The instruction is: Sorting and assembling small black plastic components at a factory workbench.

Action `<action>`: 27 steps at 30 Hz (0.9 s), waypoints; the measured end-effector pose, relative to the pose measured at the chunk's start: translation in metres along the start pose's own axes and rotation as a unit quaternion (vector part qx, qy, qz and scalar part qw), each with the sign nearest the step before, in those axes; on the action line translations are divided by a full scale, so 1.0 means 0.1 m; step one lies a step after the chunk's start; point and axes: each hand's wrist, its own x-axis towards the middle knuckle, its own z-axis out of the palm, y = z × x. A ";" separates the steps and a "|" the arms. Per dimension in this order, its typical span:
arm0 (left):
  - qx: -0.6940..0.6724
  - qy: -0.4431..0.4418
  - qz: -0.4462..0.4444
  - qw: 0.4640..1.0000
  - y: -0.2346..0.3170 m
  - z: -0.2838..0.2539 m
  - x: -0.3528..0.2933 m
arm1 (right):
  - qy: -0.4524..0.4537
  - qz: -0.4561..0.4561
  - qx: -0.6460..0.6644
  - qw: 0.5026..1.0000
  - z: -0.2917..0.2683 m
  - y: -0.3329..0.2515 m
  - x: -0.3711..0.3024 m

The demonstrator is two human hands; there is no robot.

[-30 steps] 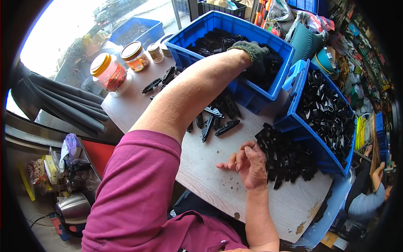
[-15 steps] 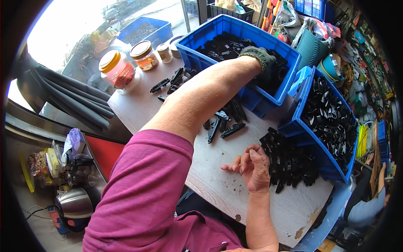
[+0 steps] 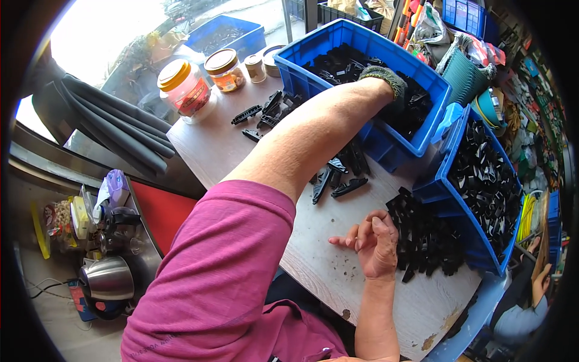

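Observation:
My left arm stretches across the table, and my left hand (image 3: 387,84), in a dark green knitted glove, reaches into a large blue plastic bin (image 3: 386,146). Its fingers are hidden among the black plastic parts (image 3: 347,63) in there. My bare right hand (image 3: 379,246) rests at the table, fingers apart and loosely bent, with nothing in them. Beside it lies a heap of small black plastic pieces (image 3: 425,235). A few longer black slotted parts (image 3: 350,187) lie below the bin, and more (image 3: 271,114) lie to its left.
A second blue bin (image 3: 443,192), tilted toward the table and full of black pieces, stands at the right. Lidded jars (image 3: 186,90) line the table's far left edge. A metal kettle (image 3: 108,279) sits at lower left. Another person's arm (image 3: 540,286) shows at the far right.
The whole scene has shifted a little to the right in the picture. My left hand stays in the bin, and my right hand keeps nearly the same pose beside the heap.

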 end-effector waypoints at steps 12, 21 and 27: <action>-0.067 -0.041 -0.008 0.997 -0.02 0.05 0.13 | 0.009 -0.003 -0.018 1.000 -0.02 0.00 -0.02; -0.061 -0.002 0.009 0.998 -0.05 0.14 0.28 | 0.024 -0.010 -0.045 0.999 -0.03 0.00 -0.02; -0.065 0.025 0.018 0.997 -0.06 0.15 0.29 | 0.025 -0.011 -0.050 0.998 0.00 0.00 -0.01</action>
